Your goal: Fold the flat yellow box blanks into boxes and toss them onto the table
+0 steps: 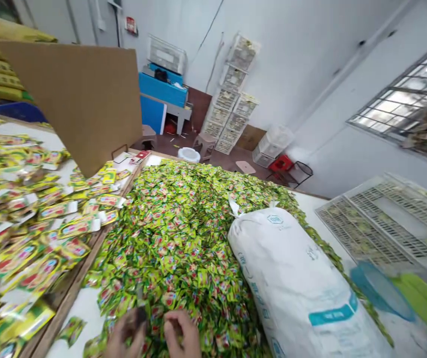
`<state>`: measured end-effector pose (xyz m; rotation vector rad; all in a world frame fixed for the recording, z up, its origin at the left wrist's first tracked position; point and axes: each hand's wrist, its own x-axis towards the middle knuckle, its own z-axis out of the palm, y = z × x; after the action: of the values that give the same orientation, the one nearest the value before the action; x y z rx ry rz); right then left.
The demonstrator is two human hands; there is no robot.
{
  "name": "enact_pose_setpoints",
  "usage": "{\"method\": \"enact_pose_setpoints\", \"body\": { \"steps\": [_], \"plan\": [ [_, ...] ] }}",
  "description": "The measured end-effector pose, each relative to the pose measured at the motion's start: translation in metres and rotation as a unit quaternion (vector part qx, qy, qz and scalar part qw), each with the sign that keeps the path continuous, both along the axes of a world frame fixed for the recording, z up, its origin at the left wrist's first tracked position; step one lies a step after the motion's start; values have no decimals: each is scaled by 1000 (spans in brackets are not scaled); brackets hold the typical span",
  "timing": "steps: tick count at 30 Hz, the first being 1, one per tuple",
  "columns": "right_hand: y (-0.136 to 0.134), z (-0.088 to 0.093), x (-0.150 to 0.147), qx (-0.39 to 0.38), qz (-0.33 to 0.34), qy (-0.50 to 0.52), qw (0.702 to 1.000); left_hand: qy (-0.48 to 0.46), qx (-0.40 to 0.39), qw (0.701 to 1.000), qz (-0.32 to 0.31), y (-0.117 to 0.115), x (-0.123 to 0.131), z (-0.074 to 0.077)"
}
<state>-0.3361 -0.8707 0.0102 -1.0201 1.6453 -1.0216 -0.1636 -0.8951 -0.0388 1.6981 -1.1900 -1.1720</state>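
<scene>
Tabletop (81, 311): white, bare at the near left corner and along the far right edge
Heap of small green and yellow sachets (176, 219): covers most of the middle and reaches the far edge
White sack (291, 283): full, tied at its far end, lying on its side over the right flank of the heap
White lattice crates (385, 223): at the right, just beside the sack
Wood-rimmed tray (75, 278): adjoins the left side, strewn with larger yellow-green packets (23, 219)
</scene>
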Motion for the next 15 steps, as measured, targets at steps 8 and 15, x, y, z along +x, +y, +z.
{"method": "enact_pose_setpoints", "body": {
  "steps": [8, 15],
  "plan": [
    [-60, 26, -144, 3, -141, -287, 948, 125, -71, 960, -239, -78, -210, 73],
    [-81, 19, -267, -21, -228, -286, 930, 75, -169, 877, -443, -171, -331, 78]
  ]
}}
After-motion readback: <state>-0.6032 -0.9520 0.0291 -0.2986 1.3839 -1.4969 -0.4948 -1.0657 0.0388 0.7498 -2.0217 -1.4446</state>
